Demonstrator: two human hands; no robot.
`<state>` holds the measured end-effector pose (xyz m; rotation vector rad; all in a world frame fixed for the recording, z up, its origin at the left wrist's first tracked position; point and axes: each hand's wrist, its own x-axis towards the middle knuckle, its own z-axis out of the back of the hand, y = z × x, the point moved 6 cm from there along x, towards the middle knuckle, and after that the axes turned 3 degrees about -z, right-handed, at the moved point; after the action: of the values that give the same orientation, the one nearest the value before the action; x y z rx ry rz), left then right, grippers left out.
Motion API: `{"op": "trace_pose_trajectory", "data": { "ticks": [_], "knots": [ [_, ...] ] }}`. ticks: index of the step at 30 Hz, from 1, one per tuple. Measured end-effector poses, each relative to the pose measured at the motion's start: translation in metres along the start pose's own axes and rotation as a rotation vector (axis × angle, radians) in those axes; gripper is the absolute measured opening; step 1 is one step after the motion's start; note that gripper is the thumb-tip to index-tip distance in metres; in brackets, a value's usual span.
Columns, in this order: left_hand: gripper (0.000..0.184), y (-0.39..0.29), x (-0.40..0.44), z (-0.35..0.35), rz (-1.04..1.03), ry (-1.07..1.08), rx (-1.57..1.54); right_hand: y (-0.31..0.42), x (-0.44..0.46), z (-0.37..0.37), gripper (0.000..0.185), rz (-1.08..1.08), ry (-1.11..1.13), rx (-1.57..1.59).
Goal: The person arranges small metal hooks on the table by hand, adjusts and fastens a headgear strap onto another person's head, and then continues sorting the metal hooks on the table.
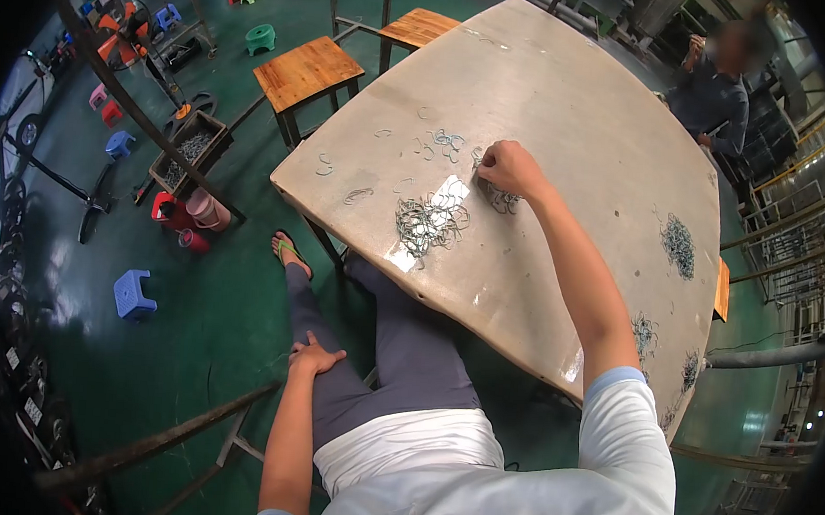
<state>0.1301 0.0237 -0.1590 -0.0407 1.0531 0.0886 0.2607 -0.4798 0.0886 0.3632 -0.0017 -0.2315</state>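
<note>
My right hand (509, 169) reaches over the table, thumb and fingers pinched together. Bent wire hooks (476, 156) show right beside its fingertips, but what the fingers hold is hidden. Partly under this hand lies a small dark pile of wire hooks (504, 203). A larger tangled heap of wire hooks (424, 225) sits closer to the table's near edge, with a looser cluster (445, 144) behind it. A few single hooks (325, 164) are scattered toward the left corner. Down on my thigh rests my left hand (315, 355), fingers apart and holding nothing.
The beige table (573, 107) carries more hook piles (678, 245) along its right side. Wooden stools (309, 72) stand at its left edge. A crate of metal pieces (190, 154), a pink bucket (208, 209) and a blue stool (134, 294) are left. A person (715, 97) stands beyond.
</note>
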Motion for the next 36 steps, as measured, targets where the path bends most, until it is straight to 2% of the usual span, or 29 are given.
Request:
{"op": "trace_pose_trajectory", "data": {
  "ticks": [1,7,11,14,20,23,27,31,33,34,35,36],
  "knots": [
    [0.123,0.001,0.001,-0.001,0.006,-0.001,-0.003,0.003,0.001,0.002,0.025,-0.007,0.002,-0.024],
    [0.123,0.008,0.007,-0.005,-0.011,-0.028,-0.038,-0.051,0.004,0.008,0.023,-0.253,0.036,0.614],
    [0.122,0.002,0.004,-0.001,-0.016,-0.021,-0.021,-0.067,-0.007,0.011,0.018,-0.246,0.108,0.902],
    [0.122,0.002,0.005,-0.001,-0.016,-0.018,-0.006,-0.064,-0.015,0.017,0.018,-0.227,0.119,0.882],
    [0.123,0.006,0.011,-0.006,-0.031,-0.02,-0.002,0.005,-0.036,0.028,0.023,-0.063,0.272,0.673],
    [0.124,0.004,0.008,-0.003,-0.016,-0.018,-0.006,-0.007,-0.026,0.033,0.029,-0.109,0.078,0.446],
    [0.124,0.006,0.007,-0.002,-0.031,-0.031,-0.02,-0.002,-0.031,0.029,0.03,-0.14,-0.018,0.28],
    [0.125,0.005,0.005,-0.002,-0.029,-0.031,-0.04,0.047,-0.057,0.002,0.024,0.177,0.068,0.28],
    [0.125,0.003,0.004,0.0,-0.034,-0.027,-0.038,0.059,-0.068,-0.023,0.02,0.426,-0.165,0.096],
    [0.125,0.003,0.006,0.0,-0.038,-0.026,-0.039,0.068,-0.073,-0.032,0.02,0.405,-0.078,0.093],
    [0.124,0.003,0.007,0.0,-0.039,-0.03,-0.032,0.072,-0.081,-0.04,0.021,0.512,-0.197,0.04],
    [0.124,0.005,0.011,-0.002,-0.039,-0.034,-0.026,0.084,-0.089,-0.03,0.022,0.38,-0.057,0.152]
  ]
}}
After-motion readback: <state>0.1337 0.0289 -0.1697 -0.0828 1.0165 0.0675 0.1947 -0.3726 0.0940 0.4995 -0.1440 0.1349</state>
